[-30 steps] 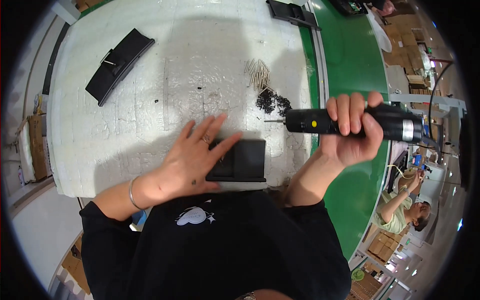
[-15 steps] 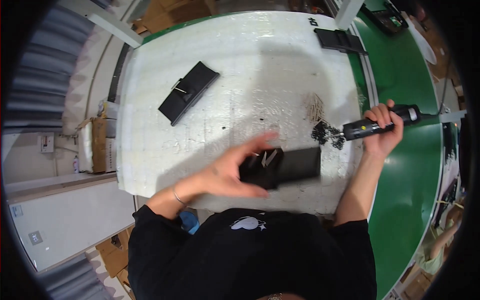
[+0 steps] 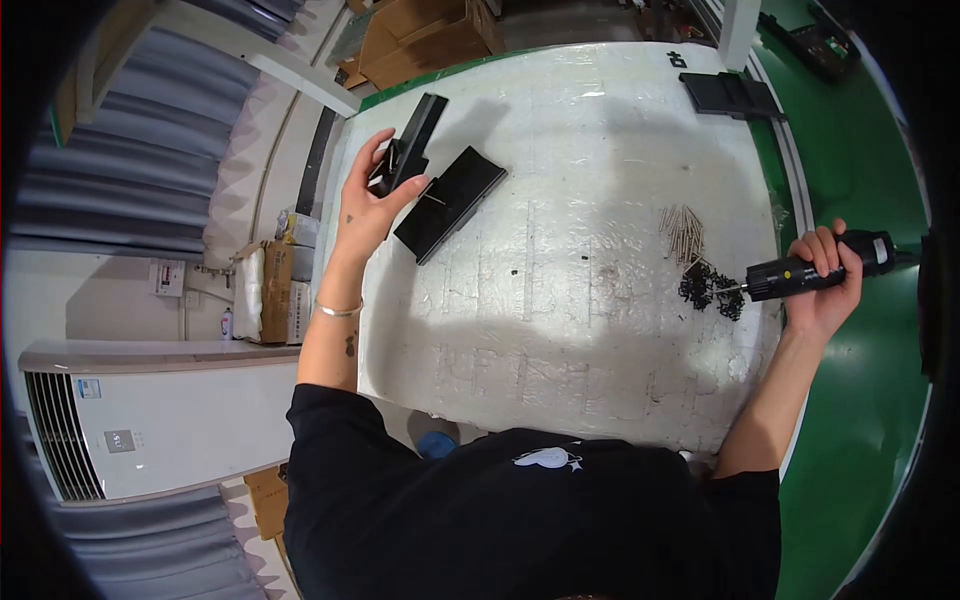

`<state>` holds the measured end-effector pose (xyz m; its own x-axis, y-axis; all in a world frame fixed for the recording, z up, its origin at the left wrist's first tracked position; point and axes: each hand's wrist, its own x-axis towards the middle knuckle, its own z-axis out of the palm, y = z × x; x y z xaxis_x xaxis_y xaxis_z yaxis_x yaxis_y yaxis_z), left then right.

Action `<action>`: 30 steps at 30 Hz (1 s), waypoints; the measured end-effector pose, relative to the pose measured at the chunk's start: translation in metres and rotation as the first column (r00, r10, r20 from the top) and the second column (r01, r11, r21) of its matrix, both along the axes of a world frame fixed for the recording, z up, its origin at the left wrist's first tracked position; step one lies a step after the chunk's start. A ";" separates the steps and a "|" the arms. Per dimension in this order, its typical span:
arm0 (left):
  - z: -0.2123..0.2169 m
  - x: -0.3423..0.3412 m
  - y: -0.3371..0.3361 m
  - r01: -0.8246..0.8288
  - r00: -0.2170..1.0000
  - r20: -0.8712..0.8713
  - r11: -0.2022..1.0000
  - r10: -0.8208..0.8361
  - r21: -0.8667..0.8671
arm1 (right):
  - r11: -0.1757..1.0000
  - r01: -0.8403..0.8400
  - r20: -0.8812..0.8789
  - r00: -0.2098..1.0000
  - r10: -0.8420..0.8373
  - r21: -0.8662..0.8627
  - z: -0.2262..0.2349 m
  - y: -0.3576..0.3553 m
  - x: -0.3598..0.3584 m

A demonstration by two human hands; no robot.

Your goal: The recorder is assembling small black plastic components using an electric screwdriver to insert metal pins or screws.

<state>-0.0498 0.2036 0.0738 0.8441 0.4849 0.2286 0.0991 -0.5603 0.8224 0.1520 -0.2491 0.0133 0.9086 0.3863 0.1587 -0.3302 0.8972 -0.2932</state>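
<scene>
My left hand (image 3: 368,212) is at the far left of the table, fingers closed around a black plastic housing (image 3: 418,130) held tilted up on its end. Right beside it lies a similar black plastic panel (image 3: 458,205) with a thin metal pin on it. In my right hand (image 3: 828,278) is a black electric screwdriver (image 3: 775,281), gripped round its body and pointing left. Its bit reaches the edge of a heap of small black screws (image 3: 708,290). Just beyond that heap lies a pile of thin metal pins (image 3: 684,236).
The white, film-covered table (image 3: 560,370) has a third black panel (image 3: 732,95) at its far right corner. A green surface (image 3: 850,400) runs along the right, with a black device (image 3: 815,45) at its far end. Cardboard boxes (image 3: 430,40) stand beyond the far edge.
My left hand has carried the black housing from the near middle to the far left, raising it on end beside the lying panel. My right hand still holds the screwdriver by the screws.
</scene>
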 end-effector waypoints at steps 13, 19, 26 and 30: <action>0.020 0.110 -0.080 0.495 0.864 -0.337 0.760 -0.375 0.422 | 0.978 0.154 -0.099 0.981 -0.169 -0.144 0.008 0.013 -0.018; -0.003 0.297 -0.169 0.666 0.732 -0.319 0.532 -0.602 0.524 | 0.996 0.043 -0.160 0.985 -0.056 -0.080 0.003 0.019 -0.016; -0.065 0.394 -0.220 0.672 0.737 -0.468 0.465 -0.487 0.576 | 0.981 0.108 -0.208 0.968 -0.141 -0.162 -0.006 0.011 -0.010; -0.050 0.377 -0.202 0.567 0.761 -0.378 0.824 -0.527 -0.005 | 0.984 0.122 -0.209 0.967 -0.147 -0.127 -0.008 0.008 -0.007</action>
<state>0.3275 0.0014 0.0233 0.9895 -0.0933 -0.1100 0.0160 -0.6867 0.7268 0.1447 -0.2416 0.0052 0.9612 0.2623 -0.0852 -0.2756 0.9032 -0.3289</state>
